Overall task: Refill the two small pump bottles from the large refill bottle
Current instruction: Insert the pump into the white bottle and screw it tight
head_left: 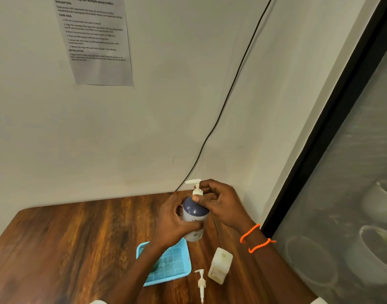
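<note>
Left hand (177,218) is wrapping the body of a pump bottle (194,218), fingers curled round its pale lower half, holding it above the desk (67,242) at lower centre of the frame. Right hand (219,200) is sitting just right of the bottle's top, thumb and fingers pinching the white pump head (196,187) at its collar, right where it is meeting the dark blue shoulder of the bottle.

Key relation: bottle's long axis is running nearly upright, tilted slightly, top leaning toward the wall, and the pump is standing along that same axis with its spout pointing left in the frame. Right hand is coming at the collar from the right side, so any twist is going round that upright axis while the left hand is bracing the body below. Cannot tell whether the pump is being screwed on or off.

Below the hands a light blue tray (175,266) is lying on the desk, partly hidden under the left forearm. Just right of the tray a squarish pale bottle (220,265) is standing open with no pump in its neck; a loose pump (201,284) is lying flat on the desk beside it, at the bottom edge of the frame, tube pointing toward the person. No large refill bottle is clearly showing in this view. Orange beaded bands (254,238) are circling the right wrist.
</note>
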